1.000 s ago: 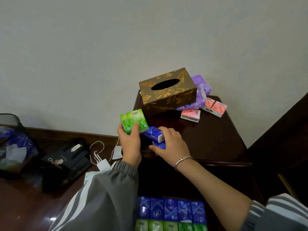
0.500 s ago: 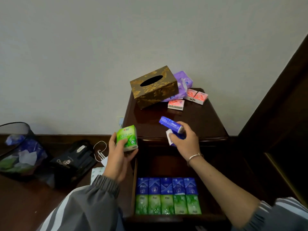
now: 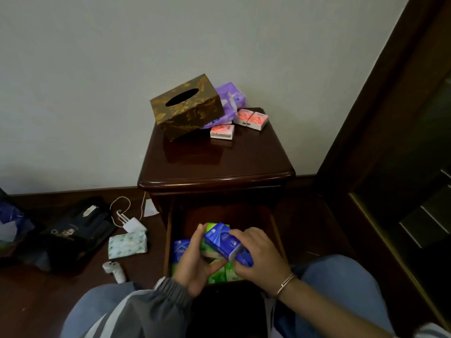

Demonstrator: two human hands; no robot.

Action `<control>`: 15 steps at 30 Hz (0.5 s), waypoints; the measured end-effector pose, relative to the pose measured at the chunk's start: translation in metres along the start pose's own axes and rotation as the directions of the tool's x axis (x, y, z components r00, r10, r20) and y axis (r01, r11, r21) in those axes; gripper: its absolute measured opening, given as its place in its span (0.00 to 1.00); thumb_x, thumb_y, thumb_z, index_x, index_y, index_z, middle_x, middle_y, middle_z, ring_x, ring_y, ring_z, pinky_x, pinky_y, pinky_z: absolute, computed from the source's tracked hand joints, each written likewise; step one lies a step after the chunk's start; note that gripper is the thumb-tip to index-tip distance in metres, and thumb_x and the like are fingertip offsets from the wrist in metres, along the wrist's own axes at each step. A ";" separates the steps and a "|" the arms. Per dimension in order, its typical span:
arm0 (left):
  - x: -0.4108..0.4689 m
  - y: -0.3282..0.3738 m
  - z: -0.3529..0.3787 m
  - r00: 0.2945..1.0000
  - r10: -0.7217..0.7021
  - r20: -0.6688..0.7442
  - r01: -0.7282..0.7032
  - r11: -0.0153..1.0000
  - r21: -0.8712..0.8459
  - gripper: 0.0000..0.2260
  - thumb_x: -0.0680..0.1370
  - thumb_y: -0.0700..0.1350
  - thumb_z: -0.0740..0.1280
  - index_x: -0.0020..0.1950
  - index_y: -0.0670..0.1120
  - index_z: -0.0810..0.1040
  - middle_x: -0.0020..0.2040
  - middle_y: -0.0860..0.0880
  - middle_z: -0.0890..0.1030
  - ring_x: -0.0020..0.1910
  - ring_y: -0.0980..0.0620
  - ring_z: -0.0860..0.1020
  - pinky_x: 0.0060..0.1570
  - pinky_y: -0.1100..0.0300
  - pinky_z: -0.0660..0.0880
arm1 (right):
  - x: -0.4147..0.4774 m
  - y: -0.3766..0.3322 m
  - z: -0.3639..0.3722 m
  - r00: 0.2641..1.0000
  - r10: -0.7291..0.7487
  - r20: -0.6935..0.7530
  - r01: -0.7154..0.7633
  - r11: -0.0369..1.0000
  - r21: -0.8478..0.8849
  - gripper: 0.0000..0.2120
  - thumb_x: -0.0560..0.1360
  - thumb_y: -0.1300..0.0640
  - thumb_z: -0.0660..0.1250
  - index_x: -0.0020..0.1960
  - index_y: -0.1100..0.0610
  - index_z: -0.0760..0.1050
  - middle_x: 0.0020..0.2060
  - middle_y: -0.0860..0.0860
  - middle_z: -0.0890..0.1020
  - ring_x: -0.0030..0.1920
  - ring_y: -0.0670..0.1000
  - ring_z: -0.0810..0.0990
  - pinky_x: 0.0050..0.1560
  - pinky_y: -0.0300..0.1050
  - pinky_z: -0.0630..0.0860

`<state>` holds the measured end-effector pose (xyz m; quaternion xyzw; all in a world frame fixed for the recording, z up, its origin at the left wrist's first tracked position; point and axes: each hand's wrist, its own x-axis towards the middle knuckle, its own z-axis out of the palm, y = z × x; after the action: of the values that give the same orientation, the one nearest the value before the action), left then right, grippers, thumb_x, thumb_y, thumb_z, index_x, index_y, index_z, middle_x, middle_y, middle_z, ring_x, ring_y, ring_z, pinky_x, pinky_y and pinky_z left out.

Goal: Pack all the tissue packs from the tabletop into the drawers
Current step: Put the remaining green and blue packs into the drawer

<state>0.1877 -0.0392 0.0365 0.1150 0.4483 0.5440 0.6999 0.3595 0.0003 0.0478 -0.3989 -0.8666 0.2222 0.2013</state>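
Our right hand grips the blue pack; our left hand curls round the green pack, mostly hidden. Both hands hide most packs in the drawer.

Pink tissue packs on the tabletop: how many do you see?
3 pink packs: one just right of the gold tissue box, two side by side behind it at the right rear of the tabletop. The box may hide others.

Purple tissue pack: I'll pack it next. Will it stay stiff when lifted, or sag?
Probably sags: the purple tissue pack has a creased, soft-looking wrapper and slumps against the gold tissue box. Likely light for its bulk, being tissue.
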 end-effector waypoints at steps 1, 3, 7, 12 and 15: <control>0.001 -0.001 -0.003 1.000 -0.008 0.022 0.007 1.000 0.018 0.20 0.76 0.58 0.64 0.63 0.49 0.77 0.60 0.43 0.81 0.55 0.48 0.81 0.46 0.51 0.79 | -0.001 0.001 0.004 1.000 -0.008 0.004 0.008 1.000 -0.024 0.29 0.68 0.49 0.66 0.68 0.54 0.70 0.55 0.50 0.77 0.60 0.51 0.71 0.61 0.46 0.70; 0.006 -0.002 -0.011 1.000 -0.009 0.009 0.008 0.996 0.088 0.22 0.76 0.55 0.67 0.67 0.49 0.74 0.63 0.44 0.79 0.59 0.46 0.79 0.50 0.50 0.78 | 0.000 0.005 0.009 0.999 -0.022 0.024 0.023 0.999 -0.034 0.29 0.68 0.48 0.65 0.68 0.54 0.69 0.56 0.50 0.76 0.61 0.50 0.70 0.62 0.47 0.71; 0.018 -0.002 -0.025 0.997 0.047 -0.056 -0.036 0.981 0.189 0.22 0.75 0.48 0.67 0.69 0.53 0.71 0.62 0.46 0.79 0.55 0.49 0.80 0.44 0.52 0.78 | 0.002 0.013 0.010 0.994 -0.041 0.102 0.029 0.992 0.121 0.31 0.69 0.44 0.66 0.70 0.48 0.66 0.60 0.46 0.72 0.62 0.43 0.68 0.63 0.35 0.67; 0.032 0.002 -0.035 0.974 0.145 -0.175 -0.109 0.973 0.202 0.20 0.75 0.42 0.70 0.64 0.58 0.73 0.55 0.50 0.83 0.46 0.52 0.84 0.38 0.54 0.80 | 0.015 0.023 -0.005 0.950 0.279 -0.141 -0.204 0.895 0.397 0.24 0.66 0.47 0.72 0.60 0.40 0.71 0.56 0.40 0.74 0.56 0.37 0.74 0.54 0.24 0.67; 0.033 -0.005 -0.030 0.986 0.103 -0.131 -0.068 0.966 0.250 0.21 0.74 0.44 0.71 0.63 0.60 0.73 0.51 0.53 0.84 0.46 0.53 0.84 0.38 0.55 0.80 | 0.023 0.009 0.000 0.935 0.332 -0.122 -0.242 0.852 0.464 0.20 0.66 0.41 0.71 0.56 0.44 0.75 0.55 0.39 0.73 0.56 0.34 0.73 0.51 0.22 0.68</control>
<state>0.1685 -0.0223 -0.0005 0.1803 0.5556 0.5211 0.6223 0.3509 0.0231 0.0467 -0.4881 -0.6991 0.3999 0.3362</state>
